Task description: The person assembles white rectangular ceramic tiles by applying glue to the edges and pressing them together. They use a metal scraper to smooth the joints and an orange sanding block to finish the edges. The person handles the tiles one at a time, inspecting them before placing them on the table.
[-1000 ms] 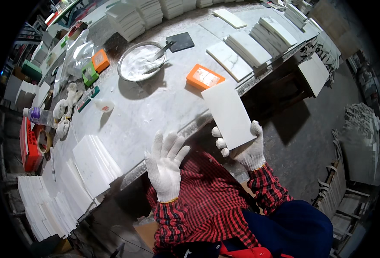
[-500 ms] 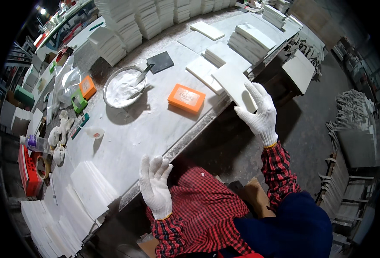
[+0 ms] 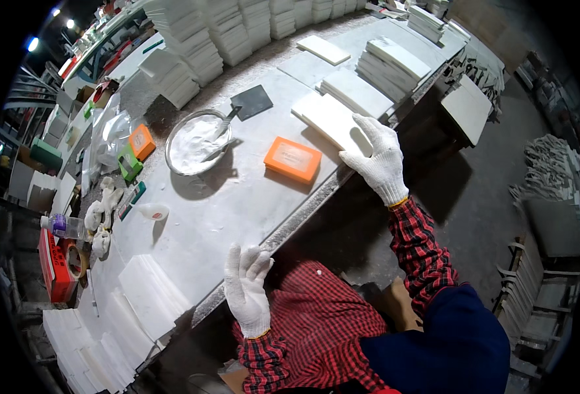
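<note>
My right hand [image 3: 380, 161], in a white knit glove, grips the near end of a white rectangular tile [image 3: 329, 120] between thumb and fingers. The tile overlaps another white tile beneath it at the bench's front edge; whether they touch is not clear. Beyond it sits a short stack of tiles [image 3: 355, 92]. My left hand [image 3: 247, 292], gloved too, is held up by the bench edge, fingers extended and holding nothing. Left of the held tile lies an orange box-shaped block [image 3: 292, 160]. A bowl [image 3: 170, 156] of white paste with a spatula [image 3: 227, 120] stands farther left.
A dark square plate [image 3: 252, 103] lies beside the bowl. Tall tile stacks [image 3: 211, 39] line the back. White slabs [image 3: 149, 289] are piled at the near left. A squeeze bottle [image 3: 154, 211], spare gloves [image 3: 109, 197] and a plastic bottle [image 3: 67, 226] lie along the left.
My right hand has carried the white tile left, from the bench's edge to over the other tile. The left hand stays open, and the whole view has shifted slightly.
</note>
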`<state>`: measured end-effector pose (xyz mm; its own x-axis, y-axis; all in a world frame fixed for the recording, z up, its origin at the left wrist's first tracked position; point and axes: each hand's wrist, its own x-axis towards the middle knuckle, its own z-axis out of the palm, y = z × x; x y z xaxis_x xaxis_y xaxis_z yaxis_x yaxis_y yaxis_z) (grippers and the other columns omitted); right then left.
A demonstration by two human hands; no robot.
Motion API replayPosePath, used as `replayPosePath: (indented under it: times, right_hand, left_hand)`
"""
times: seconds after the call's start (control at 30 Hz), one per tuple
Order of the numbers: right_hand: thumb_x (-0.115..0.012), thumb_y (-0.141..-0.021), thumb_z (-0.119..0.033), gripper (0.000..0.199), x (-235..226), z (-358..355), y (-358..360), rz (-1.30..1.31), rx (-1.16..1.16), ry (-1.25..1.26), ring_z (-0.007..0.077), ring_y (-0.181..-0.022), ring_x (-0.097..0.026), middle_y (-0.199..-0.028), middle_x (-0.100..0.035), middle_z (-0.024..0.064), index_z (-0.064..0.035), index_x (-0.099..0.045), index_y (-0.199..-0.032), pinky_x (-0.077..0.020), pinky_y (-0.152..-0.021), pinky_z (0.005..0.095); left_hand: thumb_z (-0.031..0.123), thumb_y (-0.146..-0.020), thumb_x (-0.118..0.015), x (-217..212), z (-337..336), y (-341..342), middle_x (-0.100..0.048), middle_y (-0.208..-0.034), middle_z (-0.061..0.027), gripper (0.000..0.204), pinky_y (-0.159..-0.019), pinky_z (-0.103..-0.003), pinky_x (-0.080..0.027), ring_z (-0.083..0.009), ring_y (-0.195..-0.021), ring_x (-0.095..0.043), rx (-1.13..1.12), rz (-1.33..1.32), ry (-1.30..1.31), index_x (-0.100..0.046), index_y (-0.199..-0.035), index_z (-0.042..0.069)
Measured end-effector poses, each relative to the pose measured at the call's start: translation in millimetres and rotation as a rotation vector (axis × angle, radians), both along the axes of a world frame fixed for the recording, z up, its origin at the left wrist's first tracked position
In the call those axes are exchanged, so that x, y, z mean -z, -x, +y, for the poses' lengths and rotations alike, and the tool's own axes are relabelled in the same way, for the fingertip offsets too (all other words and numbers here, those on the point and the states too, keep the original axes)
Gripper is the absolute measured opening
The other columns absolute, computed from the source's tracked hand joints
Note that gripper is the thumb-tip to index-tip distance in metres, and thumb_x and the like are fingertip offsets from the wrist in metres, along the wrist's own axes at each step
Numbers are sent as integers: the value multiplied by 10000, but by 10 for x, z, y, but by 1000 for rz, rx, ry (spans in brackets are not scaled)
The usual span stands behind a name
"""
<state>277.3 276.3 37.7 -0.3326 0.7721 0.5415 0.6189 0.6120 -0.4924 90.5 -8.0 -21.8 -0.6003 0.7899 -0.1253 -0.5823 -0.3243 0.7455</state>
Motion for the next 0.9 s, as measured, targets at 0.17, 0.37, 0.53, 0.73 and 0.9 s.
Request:
replayPosePath:
  times: [0.17, 0.37, 0.53, 0.73, 0.9]
  right_hand:
    - [-844, -692, -264, 709, 111, 133, 173, 1, 20, -29, 320, -1205, -575, -1308, -651, 145, -61, -638, -1338, -456, -1055, 415]
    - [-814, -691, -286, 663, 129, 241, 288, 0, 13, -58, 321, -1152, -582, -1230, -659, 116, -76, -652, -1299, -469, -1005, 424]
    - [-793, -700, -314, 646, 166, 284, 332, -25, 32, -67, 323, -1128, -586, -1205, -658, 100, -86, -653, -1288, -474, -986, 428]
    - [-782, -720, -329, 636, 144, 321, 340, -120, 29, -72, 331, -1104, -597, -1188, -668, 112, -73, -653, -1287, -482, -980, 420]
    - [-800, -735, -279, 606, 128, 331, 312, 57, -32, 30, 324, -1106, -614, -1203, -685, 123, -44, -665, -1276, -491, -978, 403]
  left_hand:
    - [433, -1077, -441, 34, -1, 29, -607, -1301, -180, 588, -996, -496, -514, -333, -1124, -642, 6, 5, 8, -407, -1521, 49]
    - [368, -1072, -467, 46, 2, 37, -632, -1268, -204, 535, -970, -480, -537, -343, -1107, -663, 28, 37, 2, -445, -1497, 44]
    - [363, -1071, -471, 51, -6, 47, -638, -1268, -214, 533, -976, -479, -535, -349, -1109, -666, 46, 35, 1, -448, -1495, 40]
    - [371, -1070, -474, 57, -12, 56, -638, -1273, -212, 543, -985, -482, -529, -355, -1117, -663, 53, 48, 0, -445, -1494, 32]
    - [382, -1072, -463, 71, -16, 67, -630, -1275, -238, 573, -1015, -487, -514, -368, -1127, -660, 67, 46, -13, -429, -1481, -17]
